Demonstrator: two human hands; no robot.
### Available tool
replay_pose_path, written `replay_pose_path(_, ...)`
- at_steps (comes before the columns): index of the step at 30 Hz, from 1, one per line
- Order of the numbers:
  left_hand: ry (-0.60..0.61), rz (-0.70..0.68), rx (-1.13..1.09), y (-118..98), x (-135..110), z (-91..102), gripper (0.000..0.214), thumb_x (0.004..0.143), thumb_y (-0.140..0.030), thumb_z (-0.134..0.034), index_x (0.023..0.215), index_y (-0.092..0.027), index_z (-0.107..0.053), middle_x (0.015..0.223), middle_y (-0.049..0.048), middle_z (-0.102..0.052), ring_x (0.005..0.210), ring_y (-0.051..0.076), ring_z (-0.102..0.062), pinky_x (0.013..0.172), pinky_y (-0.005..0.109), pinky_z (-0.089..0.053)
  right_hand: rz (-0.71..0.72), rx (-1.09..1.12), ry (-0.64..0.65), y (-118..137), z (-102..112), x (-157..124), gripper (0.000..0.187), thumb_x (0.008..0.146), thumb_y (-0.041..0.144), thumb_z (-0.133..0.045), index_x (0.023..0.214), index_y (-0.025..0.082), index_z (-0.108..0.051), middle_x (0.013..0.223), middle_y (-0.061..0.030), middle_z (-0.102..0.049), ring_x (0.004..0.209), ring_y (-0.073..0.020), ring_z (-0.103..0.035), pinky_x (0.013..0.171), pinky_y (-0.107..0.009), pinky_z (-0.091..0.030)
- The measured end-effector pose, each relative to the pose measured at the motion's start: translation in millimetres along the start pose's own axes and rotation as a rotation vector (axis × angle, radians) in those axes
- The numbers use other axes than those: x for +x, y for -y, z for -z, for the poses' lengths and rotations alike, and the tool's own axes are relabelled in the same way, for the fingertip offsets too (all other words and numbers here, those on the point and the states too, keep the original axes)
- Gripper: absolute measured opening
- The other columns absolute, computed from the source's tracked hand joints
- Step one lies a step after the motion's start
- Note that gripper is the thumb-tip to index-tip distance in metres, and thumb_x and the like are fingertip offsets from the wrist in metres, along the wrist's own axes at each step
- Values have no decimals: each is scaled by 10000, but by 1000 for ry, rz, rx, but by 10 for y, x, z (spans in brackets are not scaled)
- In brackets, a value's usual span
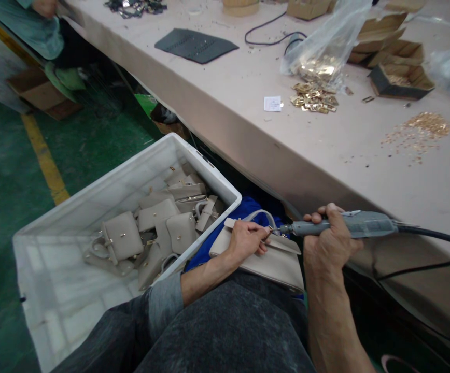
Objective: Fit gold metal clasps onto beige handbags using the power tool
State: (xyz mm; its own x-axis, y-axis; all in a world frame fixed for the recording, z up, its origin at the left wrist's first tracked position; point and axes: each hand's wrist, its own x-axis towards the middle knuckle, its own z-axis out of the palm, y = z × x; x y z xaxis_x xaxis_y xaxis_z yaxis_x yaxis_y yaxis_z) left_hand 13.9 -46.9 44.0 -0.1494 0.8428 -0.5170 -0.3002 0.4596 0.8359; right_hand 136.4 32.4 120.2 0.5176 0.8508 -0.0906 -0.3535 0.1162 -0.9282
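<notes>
A beige handbag (275, 261) with a top handle rests on my lap. My left hand (247, 239) is closed on the bag's upper edge near the handle, its fingertips pinching close to a small metal fitting whose details are too small to make out. Wrapped round a grey corded electric screwdriver (365, 224), my right hand (328, 235) points it leftwards. The screwdriver's tip meets the bag right beside my left fingertips. A black cable runs from the tool's back end.
At left stands a white plastic crate (93, 202) holding several beige bags (123, 235). On the table (225, 98) lie gold metal plates (314, 97), tiny gold parts (429, 124), an open small box (402, 80) and a dark mat (196, 45). Another person's sleeve (34, 31) shows at top left.
</notes>
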Motion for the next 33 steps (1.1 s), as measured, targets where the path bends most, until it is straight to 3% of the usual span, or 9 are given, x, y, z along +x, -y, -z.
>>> replay_pose_path(33,8,44,-19,-51,-17,-11,211,876,-267,-749,784,-79,-777,699,109,-756,425,135,-641,383,214,-546,-9,26,-17,31,-18,-52,207,726,172,-759,809,176,-569,701,32,-590,532,-88,-513,553,-266,-549)
